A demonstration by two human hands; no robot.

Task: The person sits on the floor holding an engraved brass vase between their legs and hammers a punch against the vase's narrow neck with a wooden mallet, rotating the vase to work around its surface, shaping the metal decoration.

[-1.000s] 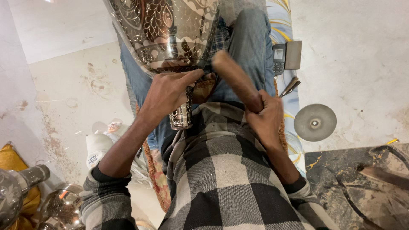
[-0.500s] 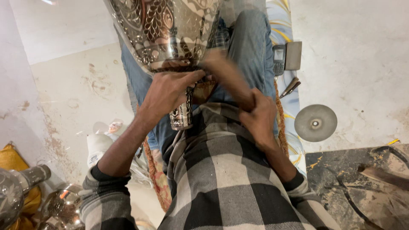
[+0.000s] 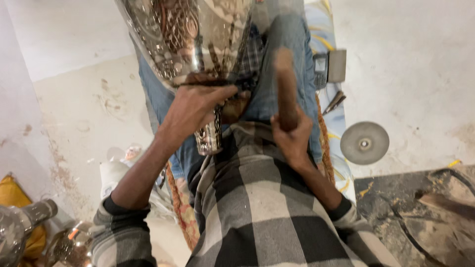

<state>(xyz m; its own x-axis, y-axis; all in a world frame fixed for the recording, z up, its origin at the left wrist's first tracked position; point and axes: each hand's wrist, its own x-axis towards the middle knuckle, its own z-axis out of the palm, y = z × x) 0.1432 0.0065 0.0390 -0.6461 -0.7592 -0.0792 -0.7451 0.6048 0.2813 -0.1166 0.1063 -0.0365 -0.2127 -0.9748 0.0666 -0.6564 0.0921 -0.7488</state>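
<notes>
A large shiny engraved metal vessel [image 3: 183, 34] rests over my lap, its narrow stem [image 3: 209, 136] pointing toward my body. My left hand [image 3: 195, 106] grips the vessel where the bowl meets the stem. My right hand [image 3: 292, 138] is closed around the lower end of a brown wooden mallet handle [image 3: 284, 86], which stands almost upright and blurred beside the vessel. I wear blue jeans and a grey and black checked shirt.
A round grey metal disc [image 3: 364, 143] lies on the pale floor at right, with a small pointed tool [image 3: 334, 102] and a dark boxy object [image 3: 330, 66] above it. Other shiny metal vessels [image 3: 22, 227] sit at lower left. A dark dirty patch [image 3: 420, 212] fills the lower right.
The wooden mallet has swung from leaning left against the vessel to nearly upright. My right hand shifted slightly with it. My left hand keeps its hold on the vessel.
</notes>
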